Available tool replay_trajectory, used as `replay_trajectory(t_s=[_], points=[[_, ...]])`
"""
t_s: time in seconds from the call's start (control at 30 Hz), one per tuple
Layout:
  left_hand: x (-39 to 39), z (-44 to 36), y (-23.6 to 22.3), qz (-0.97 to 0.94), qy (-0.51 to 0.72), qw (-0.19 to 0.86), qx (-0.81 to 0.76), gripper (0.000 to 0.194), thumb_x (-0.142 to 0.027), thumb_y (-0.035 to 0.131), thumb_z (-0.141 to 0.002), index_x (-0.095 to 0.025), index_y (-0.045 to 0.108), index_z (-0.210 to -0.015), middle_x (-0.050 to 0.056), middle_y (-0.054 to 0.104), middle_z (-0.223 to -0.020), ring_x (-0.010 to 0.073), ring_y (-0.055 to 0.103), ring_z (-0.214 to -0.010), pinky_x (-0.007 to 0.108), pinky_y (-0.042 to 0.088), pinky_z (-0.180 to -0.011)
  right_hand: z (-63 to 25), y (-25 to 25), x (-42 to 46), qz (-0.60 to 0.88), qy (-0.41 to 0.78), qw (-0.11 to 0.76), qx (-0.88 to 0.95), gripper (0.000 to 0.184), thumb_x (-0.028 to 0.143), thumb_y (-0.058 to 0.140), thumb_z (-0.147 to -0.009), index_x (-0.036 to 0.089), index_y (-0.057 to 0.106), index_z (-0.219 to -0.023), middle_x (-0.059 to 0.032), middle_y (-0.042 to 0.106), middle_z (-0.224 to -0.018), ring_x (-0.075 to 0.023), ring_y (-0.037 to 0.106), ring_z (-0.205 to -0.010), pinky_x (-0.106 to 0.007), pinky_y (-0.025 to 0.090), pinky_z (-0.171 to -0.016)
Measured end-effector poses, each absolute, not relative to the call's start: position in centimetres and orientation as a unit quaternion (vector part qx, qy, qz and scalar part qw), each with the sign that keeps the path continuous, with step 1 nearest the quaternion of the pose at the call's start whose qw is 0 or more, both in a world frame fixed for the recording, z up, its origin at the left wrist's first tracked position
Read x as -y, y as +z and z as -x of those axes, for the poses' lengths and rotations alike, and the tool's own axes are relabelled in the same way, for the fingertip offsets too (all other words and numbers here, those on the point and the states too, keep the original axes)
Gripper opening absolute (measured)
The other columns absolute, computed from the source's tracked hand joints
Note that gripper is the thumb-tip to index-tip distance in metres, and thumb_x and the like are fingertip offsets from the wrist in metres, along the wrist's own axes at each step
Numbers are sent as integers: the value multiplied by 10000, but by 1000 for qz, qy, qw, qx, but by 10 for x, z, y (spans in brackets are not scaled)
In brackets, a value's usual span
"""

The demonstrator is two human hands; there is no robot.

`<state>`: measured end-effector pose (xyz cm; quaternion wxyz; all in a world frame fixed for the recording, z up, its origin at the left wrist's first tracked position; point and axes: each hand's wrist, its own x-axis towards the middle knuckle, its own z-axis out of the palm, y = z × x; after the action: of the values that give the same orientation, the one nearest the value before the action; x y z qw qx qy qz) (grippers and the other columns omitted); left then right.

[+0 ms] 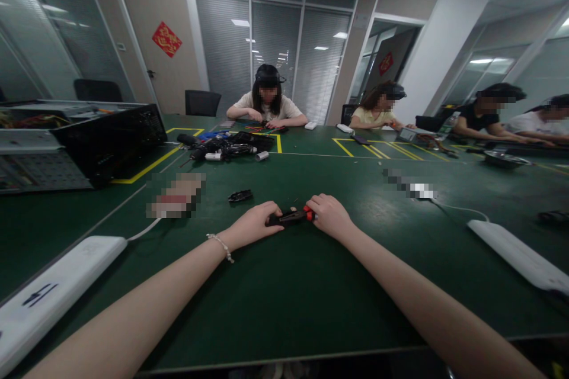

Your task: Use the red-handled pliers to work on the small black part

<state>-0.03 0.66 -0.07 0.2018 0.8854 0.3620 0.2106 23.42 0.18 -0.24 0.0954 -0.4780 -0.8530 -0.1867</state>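
Note:
Over the green table (284, 284), my right hand (331, 215) is closed round the red handles of a pair of pliers (297, 215). Their dark jaws point left, toward my left hand (255, 224). Thumb and fingers of that hand pinch a small black part (272, 221) at the jaws. Whether the jaws grip the part is too small to tell. Another black plastic piece (240, 195) lies on the table, beyond my left hand and to its left. A tiny pale bit lies just behind the pliers.
White power strips (95, 251) (518, 251) flank my arms, with cables running to blurred items. A pile of black cables and parts (226, 145) lies farther back. At the left stands an opened computer case (111, 145). Several people sit across the table, one (267, 100) directly opposite.

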Motion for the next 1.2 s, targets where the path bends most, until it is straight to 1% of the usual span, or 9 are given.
replay_trajectory(t_s=[0.2, 0.43, 0.93, 1.2], points=[[-6, 1, -1, -884, 214, 204, -362, 226, -338, 585, -745, -192, 509, -900, 8, 525, -891, 125, 480, -652, 228, 368, -574, -235, -3, -2, 480, -184, 92, 853, 202, 112, 515, -675, 151, 573, -864, -62, 575, -854, -167, 478, -767, -265, 345, -678], [-7, 0, -2, -886, 225, 192, -357, 219, -324, 594, -738, -194, 504, -891, 4, 525, -886, 133, 484, -677, 228, 369, -586, -234, -2, -1, 483, -185, 85, 851, 197, 125, 513, -674, 153, 570, -860, -58, 574, -848, -173, 472, -771, -270, 338, -685], [-4, -1, 2, -883, 203, 200, -373, 240, -351, 570, -744, -195, 512, -916, 11, 527, -887, 145, 499, -683, 238, 372, -579, -233, 1, 1, 485, -182, 82, 851, 174, 126, 509, -689, 150, 567, -851, -66, 574, -857, -170, 480, -770, -265, 338, -682], [-8, 1, -4, -886, 214, 194, -362, 233, -342, 580, -744, -198, 507, -912, 3, 521, -880, 132, 492, -667, 230, 372, -573, -232, 1, 0, 484, -180, 79, 853, 190, 127, 515, -690, 151, 564, -872, -64, 575, -868, -167, 482, -779, -265, 336, -686]])
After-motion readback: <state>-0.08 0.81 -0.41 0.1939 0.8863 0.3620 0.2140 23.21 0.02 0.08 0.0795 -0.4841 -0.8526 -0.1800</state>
